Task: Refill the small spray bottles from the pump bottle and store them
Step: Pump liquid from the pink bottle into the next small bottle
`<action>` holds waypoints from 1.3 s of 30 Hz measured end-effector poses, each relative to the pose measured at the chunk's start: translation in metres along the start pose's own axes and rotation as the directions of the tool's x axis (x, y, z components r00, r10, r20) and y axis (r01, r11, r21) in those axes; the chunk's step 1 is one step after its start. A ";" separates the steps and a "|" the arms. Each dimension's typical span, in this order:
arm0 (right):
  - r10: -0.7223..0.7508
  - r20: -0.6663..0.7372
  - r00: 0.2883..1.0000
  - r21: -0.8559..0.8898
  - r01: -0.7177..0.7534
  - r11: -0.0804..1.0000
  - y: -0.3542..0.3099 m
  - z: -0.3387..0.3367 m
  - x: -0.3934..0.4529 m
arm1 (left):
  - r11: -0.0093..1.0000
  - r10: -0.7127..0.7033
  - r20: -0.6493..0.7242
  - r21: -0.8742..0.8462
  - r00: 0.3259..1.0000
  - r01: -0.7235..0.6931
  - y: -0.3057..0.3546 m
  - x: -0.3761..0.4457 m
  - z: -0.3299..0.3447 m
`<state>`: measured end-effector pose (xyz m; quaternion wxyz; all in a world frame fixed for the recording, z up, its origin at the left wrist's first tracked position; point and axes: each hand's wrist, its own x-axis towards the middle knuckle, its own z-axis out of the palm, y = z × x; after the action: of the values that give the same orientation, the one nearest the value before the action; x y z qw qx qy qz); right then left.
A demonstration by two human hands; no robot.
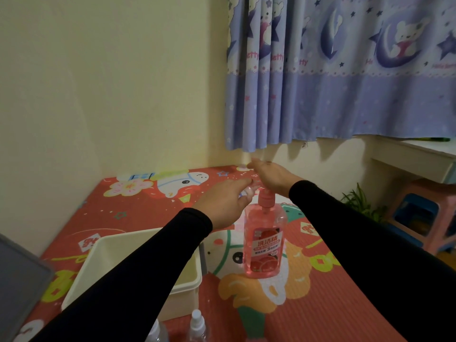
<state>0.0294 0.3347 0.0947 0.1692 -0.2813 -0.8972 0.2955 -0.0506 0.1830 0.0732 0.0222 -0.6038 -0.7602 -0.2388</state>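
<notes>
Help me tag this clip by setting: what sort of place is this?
Probably a child's bedroom or playroom at home: cartoon bear curtains hang on the wall, a colourful cartoon foam mat covers the work surface, and stacked plastic stools stand to the right.

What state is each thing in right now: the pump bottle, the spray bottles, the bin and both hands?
Pink plastic pump bottle: upright on the mat, nearly full.
Right hand: open, palm pressing on the pump head.
Left hand: holding a small clear bottle at the pump spout; contents unclear.
Two small clear spray bottles: upright, capped, at the near edge.
Cream plastic bin: lidless; inside mostly hidden by the left arm.
</notes>
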 end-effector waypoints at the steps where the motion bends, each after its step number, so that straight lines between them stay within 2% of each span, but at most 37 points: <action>1: -0.019 0.002 1.000 -0.032 0.019 0.999 0.002 0.003 0.000 | 1.000 -0.001 0.009 -0.002 1.000 0.001 0.000 -0.002 0.002; 7: 0.008 0.017 1.000 -0.063 -0.007 0.998 0.006 0.008 0.000 | 1.000 0.010 0.041 -0.029 0.999 -0.008 0.001 -0.003 0.004; 14: 0.051 -0.003 0.999 0.105 -0.051 0.993 0.000 -0.002 -0.001 | 1.000 0.000 0.000 -0.017 1.000 0.000 -0.001 0.000 -0.003; 17: 0.038 0.030 0.999 0.003 -0.038 0.999 0.001 0.006 -0.006 | 0.999 0.009 0.020 -0.045 1.000 -0.008 -0.002 -0.002 0.005; 20: 0.077 -0.011 0.997 0.059 -0.077 0.995 0.003 0.010 -0.007 | 0.999 -0.008 0.046 -0.038 0.999 0.010 -0.003 -0.006 0.008; 24: 0.025 0.045 0.999 -0.045 -0.023 0.999 -0.001 0.002 -0.007 | 0.997 0.001 0.057 -0.077 0.998 0.004 -0.001 -0.005 -0.002; 26: 0.013 0.031 0.999 -0.017 -0.012 1.000 -0.003 -0.004 -0.006 | 0.997 0.000 0.036 -0.083 0.999 0.003 0.000 -0.005 -0.006; 32: 0.001 0.035 0.999 -0.078 0.001 0.997 0.001 0.002 -0.002 | 0.996 -0.004 0.044 -0.084 0.999 0.008 -0.005 -0.010 -0.002; 39: 0.053 0.027 0.998 -0.014 -0.052 0.999 0.000 0.006 -0.005 | 0.998 0.002 0.058 -0.056 0.998 0.001 -0.006 -0.012 0.004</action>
<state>0.0307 0.3293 0.0893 0.1471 -0.3018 -0.8937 0.2976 -0.0519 0.1726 0.0638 -0.0168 -0.6113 -0.7533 -0.2421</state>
